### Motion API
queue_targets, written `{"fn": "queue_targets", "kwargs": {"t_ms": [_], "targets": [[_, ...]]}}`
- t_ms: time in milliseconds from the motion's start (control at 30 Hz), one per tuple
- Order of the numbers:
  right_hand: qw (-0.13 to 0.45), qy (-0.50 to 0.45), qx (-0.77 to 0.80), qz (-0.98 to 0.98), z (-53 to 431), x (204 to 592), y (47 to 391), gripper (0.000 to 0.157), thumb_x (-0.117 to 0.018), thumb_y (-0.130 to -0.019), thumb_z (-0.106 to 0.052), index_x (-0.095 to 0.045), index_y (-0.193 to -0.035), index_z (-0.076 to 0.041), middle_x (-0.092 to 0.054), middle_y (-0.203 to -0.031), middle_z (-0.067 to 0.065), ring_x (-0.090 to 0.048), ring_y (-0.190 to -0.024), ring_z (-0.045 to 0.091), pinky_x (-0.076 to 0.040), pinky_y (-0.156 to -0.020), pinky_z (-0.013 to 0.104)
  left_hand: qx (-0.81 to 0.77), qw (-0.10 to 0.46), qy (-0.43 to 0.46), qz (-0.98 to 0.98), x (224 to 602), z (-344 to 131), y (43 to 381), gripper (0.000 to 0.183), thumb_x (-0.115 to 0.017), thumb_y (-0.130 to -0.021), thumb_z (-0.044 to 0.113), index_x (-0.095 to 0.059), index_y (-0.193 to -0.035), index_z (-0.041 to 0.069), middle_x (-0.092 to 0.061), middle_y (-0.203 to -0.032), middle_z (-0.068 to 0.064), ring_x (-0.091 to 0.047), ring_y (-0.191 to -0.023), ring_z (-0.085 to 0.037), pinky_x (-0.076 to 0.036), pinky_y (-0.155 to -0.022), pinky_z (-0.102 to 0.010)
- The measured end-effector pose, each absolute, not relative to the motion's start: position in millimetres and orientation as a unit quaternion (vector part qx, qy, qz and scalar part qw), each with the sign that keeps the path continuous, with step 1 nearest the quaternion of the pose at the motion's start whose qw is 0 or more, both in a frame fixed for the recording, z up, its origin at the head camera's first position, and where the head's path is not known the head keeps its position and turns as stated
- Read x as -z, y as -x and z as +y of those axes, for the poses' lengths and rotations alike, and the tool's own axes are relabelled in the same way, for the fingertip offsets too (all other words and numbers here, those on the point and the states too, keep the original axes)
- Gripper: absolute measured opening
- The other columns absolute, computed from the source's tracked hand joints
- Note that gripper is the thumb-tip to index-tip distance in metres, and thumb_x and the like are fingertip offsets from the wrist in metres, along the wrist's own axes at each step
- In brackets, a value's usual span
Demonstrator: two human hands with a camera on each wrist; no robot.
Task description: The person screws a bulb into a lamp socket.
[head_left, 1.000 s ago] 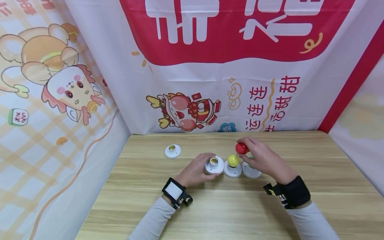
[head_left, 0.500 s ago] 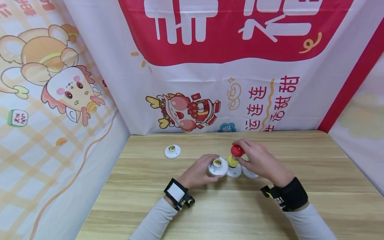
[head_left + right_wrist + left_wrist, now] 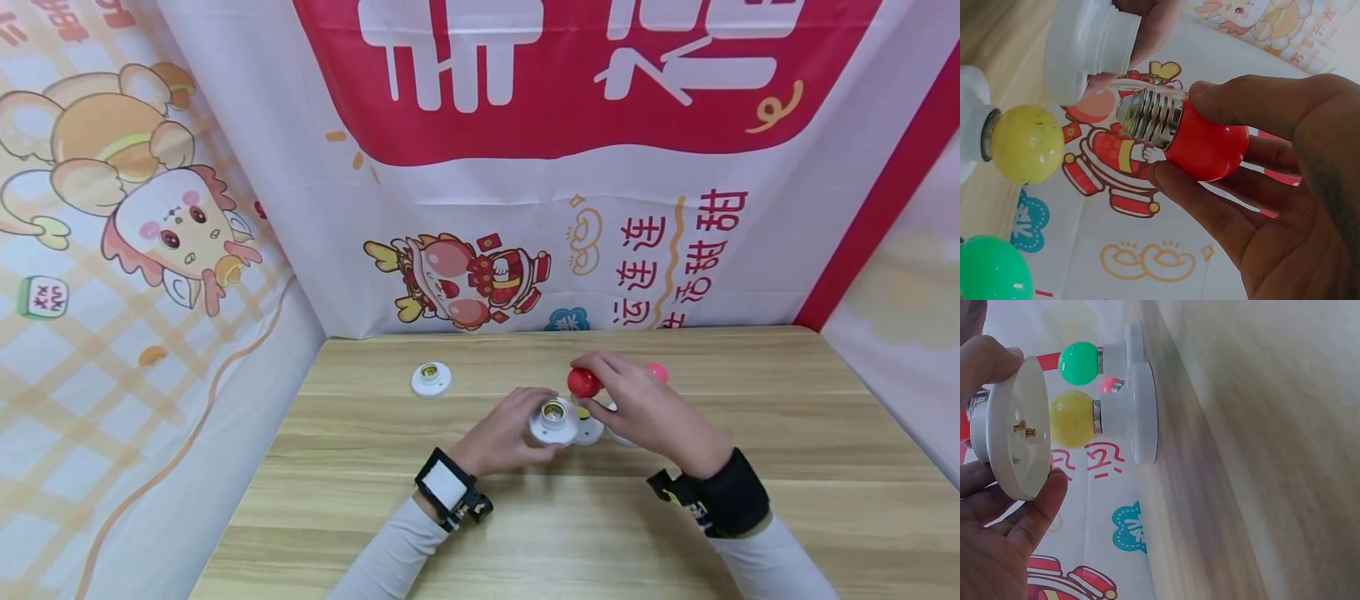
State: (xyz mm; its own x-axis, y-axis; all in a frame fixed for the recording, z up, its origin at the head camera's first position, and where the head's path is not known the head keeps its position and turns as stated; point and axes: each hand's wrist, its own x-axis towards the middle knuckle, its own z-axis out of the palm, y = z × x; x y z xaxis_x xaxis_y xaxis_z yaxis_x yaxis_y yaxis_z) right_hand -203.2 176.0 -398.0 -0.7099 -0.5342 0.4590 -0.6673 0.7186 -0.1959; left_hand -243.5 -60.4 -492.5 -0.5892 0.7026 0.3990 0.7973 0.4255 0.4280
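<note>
My left hand (image 3: 506, 433) grips a round white lamp socket (image 3: 553, 422) by its rim. The left wrist view shows this lamp socket (image 3: 1019, 428) lifted off the table, its hollow underside with brass screws facing that camera. My right hand (image 3: 641, 404) pinches a red light bulb (image 3: 583, 382) between thumb and fingers. In the right wrist view the metal screw end of the red light bulb (image 3: 1150, 117) points at the held socket (image 3: 1088, 50), with a gap between them. Behind the held socket, a yellow bulb (image 3: 1074, 419) sits in a second socket (image 3: 1143, 412).
A green bulb (image 3: 1080, 363) stands in another socket beside the yellow one. A pink bulb (image 3: 657, 372) shows behind my right hand. One socket without a bulb (image 3: 431, 379) lies at the back left of the wooden table (image 3: 360, 500). Printed cloth (image 3: 465, 192) hangs behind the table.
My left hand has moved right with the socket, now in front of the yellow bulb's base. The red bulb has moved left and slightly down toward it. The pink bulb has come into view.
</note>
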Motion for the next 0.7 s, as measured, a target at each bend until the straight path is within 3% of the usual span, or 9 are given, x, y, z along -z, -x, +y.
{"fn": "queue_targets", "kwargs": {"t_ms": [300,500,700], "targets": [[0.204,-0.344,-0.176,-0.899,171.5,391.9,196.9,0.053,-0.08,-0.077,-0.022,-0.056,-0.123,-0.011,-0.061,-0.117,0.005,-0.06,-0.101,0.015,-0.058,-0.082,0.037,0.3,0.086,0.451,-0.836,485.5,-55.0,239.6,0.071,-0.074,-0.08,0.04,-0.043,-0.14,0.015,-0.048,-0.137,0.004,-0.04,-0.124,-0.006,-0.043,-0.102,-0.025],[0.207,-0.347,-0.179,-0.897,171.3,390.2,195.3,0.054,-0.08,-0.078,-0.021,-0.056,-0.125,-0.011,-0.061,-0.118,0.005,-0.059,-0.103,0.015,-0.057,-0.083,0.037,0.3,0.087,0.453,-0.835,480.6,-50.2,240.5,0.071,-0.068,-0.083,0.049,-0.041,-0.142,0.02,-0.046,-0.138,0.007,-0.039,-0.124,-0.005,-0.044,-0.101,-0.023],[0.224,-0.357,-0.177,-0.889,173.1,390.2,195.1,0.052,-0.078,-0.08,-0.021,-0.056,-0.125,-0.008,-0.06,-0.121,0.009,-0.06,-0.106,0.02,-0.057,-0.083,0.04,0.304,0.102,0.469,-0.823,478.0,-44.9,240.9,0.07,-0.075,-0.08,0.037,-0.045,-0.139,0.017,-0.049,-0.135,0.005,-0.039,-0.123,-0.005,-0.042,-0.103,-0.023]]}}
